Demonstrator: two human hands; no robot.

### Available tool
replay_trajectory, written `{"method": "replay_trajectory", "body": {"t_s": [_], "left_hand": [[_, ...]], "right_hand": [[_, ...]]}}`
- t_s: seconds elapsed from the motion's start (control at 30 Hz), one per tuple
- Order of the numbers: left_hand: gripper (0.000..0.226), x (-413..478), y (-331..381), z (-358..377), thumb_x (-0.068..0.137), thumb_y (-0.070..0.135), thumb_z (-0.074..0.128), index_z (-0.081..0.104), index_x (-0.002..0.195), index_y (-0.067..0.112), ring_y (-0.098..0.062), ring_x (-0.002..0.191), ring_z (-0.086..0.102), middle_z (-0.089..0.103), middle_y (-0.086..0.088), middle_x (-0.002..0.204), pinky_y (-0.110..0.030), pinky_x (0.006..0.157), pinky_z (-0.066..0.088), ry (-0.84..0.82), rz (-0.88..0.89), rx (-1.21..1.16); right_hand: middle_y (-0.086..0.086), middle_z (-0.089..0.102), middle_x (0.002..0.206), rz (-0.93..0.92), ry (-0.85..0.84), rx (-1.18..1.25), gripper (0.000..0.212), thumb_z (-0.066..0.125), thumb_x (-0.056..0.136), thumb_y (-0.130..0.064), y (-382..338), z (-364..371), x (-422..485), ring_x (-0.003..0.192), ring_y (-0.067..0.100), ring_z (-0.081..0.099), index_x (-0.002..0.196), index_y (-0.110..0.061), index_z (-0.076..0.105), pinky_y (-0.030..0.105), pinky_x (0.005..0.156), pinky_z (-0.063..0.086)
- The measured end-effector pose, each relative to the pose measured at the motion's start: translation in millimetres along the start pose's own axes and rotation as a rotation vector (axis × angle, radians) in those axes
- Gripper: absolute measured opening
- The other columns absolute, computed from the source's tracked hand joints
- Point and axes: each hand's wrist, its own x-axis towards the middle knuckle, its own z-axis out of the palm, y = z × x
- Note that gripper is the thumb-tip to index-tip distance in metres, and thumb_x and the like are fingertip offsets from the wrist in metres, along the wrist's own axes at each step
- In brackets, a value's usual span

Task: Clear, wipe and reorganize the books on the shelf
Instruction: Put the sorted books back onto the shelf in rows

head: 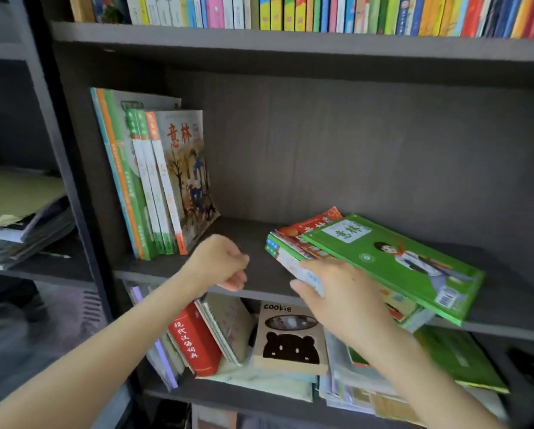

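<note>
On the dark middle shelf [250, 243], several thin books [154, 181] lean upright against the left wall. At the right lies a flat stack of books [309, 243], topped by a green book [392, 261] that hangs over the front edge. My right hand [337, 292] grips the near left corner of that stack, thumb under a pale book and fingers on top. In front of the bare middle of the shelf hovers my left hand [219, 264], its fingers curled and holding nothing.
The top shelf holds a tight row of colourful upright books [321, 12]. On the shelf below are a red dictionary [194, 342], a spiral notebook, a "cookie" bear book [290, 339] and loose piles. Papers [21, 209] are stacked in the left bay.
</note>
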Motion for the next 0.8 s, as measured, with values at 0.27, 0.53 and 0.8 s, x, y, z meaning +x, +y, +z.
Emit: {"method": "replay_trajectory", "body": {"t_s": [0.27, 0.53, 0.8], "left_hand": [[0.023, -25, -11, 112, 0.096, 0.009, 0.054, 0.059, 0.111, -0.008, -0.024, 0.077, 0.07, 0.069, -0.021, 0.098, -0.032, 0.076, 0.06, -0.47, -0.178, -0.462], [0.031, -26, 7, 137, 0.092, 0.03, 0.061, 0.065, 0.098, -0.001, -0.03, 0.08, 0.071, 0.072, -0.021, 0.089, -0.036, 0.074, 0.06, -0.425, -0.26, -0.88], [0.028, -28, 22, 162, 0.096, 0.035, 0.054, 0.062, 0.1, 0.009, -0.018, 0.069, 0.069, 0.071, -0.007, 0.083, -0.029, 0.057, 0.059, -0.301, -0.251, -0.93]], "right_hand": [[-0.004, 0.015, 0.159, 0.134, -0.165, -0.088, 0.073, 0.034, 0.087, -0.07, 76, -2, -29, 0.147, 0.013, 0.014, 0.151, -0.035, 0.023, 0.039, 0.12, 0.014], [-0.008, 0.022, 0.158, 0.132, -0.135, -0.063, 0.058, 0.039, 0.092, -0.061, 77, -3, -25, 0.146, 0.01, 0.019, 0.145, -0.037, 0.035, 0.031, 0.115, 0.024], [-0.018, 0.021, 0.156, 0.125, -0.168, -0.053, 0.055, 0.04, 0.09, -0.064, 96, -6, -23, 0.141, 0.01, 0.031, 0.142, -0.045, 0.036, 0.033, 0.107, 0.039]]}}
